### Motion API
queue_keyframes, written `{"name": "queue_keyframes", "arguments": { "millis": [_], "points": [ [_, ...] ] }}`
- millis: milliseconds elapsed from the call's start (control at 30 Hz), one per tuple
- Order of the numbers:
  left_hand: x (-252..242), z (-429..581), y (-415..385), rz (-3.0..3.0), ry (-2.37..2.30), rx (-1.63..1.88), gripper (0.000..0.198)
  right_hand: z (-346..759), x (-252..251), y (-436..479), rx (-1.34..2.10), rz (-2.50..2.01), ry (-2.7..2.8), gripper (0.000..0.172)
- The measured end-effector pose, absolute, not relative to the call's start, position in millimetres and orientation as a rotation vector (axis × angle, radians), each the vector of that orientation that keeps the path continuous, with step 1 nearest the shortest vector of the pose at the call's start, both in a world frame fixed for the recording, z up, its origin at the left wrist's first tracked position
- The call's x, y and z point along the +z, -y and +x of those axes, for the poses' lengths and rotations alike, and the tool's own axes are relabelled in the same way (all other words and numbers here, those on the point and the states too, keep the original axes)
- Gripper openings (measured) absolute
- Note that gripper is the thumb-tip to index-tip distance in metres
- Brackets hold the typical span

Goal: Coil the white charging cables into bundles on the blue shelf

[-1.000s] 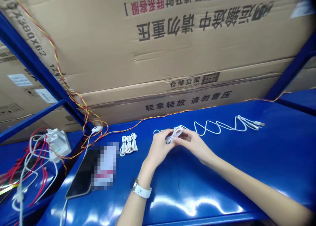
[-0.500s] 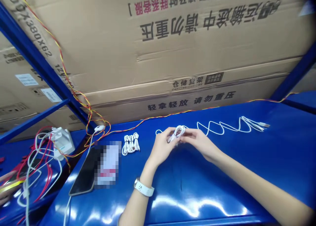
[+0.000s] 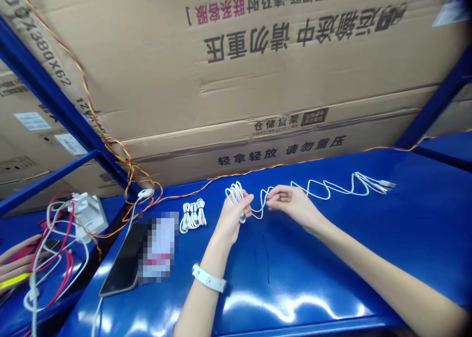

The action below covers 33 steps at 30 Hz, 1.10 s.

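Note:
My left hand is closed round a small coil of white cable, held just above the blue shelf. My right hand pinches the same cable a short way along, with a slack loop hanging between the two hands. The rest of that white cable zigzags away to the right across the shelf and ends in plugs. A finished bundle of white cable lies left of my left hand. A white watch sits on my left wrist.
A dark phone with a blurred card on it lies at the left of the shelf. A white charger block with red and white wires sits further left. Large cardboard boxes stand behind. Someone else's fingers show at the far left edge.
My hands have drawn apart. The left one moved left with the coil, and the right one now pinches the cable further along, leaving a slack loop between them.

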<state>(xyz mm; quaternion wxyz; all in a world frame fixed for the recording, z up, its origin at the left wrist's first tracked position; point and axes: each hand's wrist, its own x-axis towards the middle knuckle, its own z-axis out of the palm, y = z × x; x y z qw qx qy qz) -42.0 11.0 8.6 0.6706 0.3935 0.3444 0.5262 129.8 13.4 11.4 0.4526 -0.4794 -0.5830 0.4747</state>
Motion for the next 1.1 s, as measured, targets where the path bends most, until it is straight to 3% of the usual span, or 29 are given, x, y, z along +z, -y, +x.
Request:
{"name": "queue_keyframes", "arguments": {
  "millis": [267,467,600,867,1100],
  "points": [
    [4,-50,-13,1.056,-0.954,1.050,0.029,142,20,-18,0.913,-1.195,1.514,0.023],
    [8,-48,-8,1.043,-0.758,0.937,0.033,137,19,-15,0.878,-1.138,1.549,0.021],
    [11,-48,-6,1.090,-0.711,0.891,0.030,136,23,-12,1.006,-1.093,1.517,0.022],
    [29,-71,-4,1.377,-0.838,0.674,0.027,159,43,-10,1.604,-0.936,1.867,0.020],
    [23,-75,-5,1.634,-0.938,0.474,0.017,153,32,-12,1.373,-1.037,2.234,0.019]
  ]
}}
